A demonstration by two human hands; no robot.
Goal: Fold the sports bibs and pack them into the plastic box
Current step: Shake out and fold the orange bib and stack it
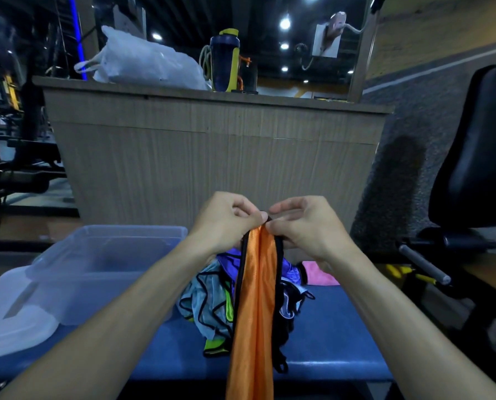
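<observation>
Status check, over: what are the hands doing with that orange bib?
Left hand and right hand pinch orange bib at its top, hanging. Box open, looks empty. Bib pile waiting. Nothing in the way.

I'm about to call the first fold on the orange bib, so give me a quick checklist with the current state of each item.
1. Both hands on the orange bib: ok, left hand and right hand pinch its top edge.
2. Bib hanging straight: ok, though bunched narrow.
3. Bib free of the pile of bibs: cannot tell, it hangs in front of them.
4. Plastic box open: ok, lid off beside it.
5. Box has room: ok, looks empty.
</observation>
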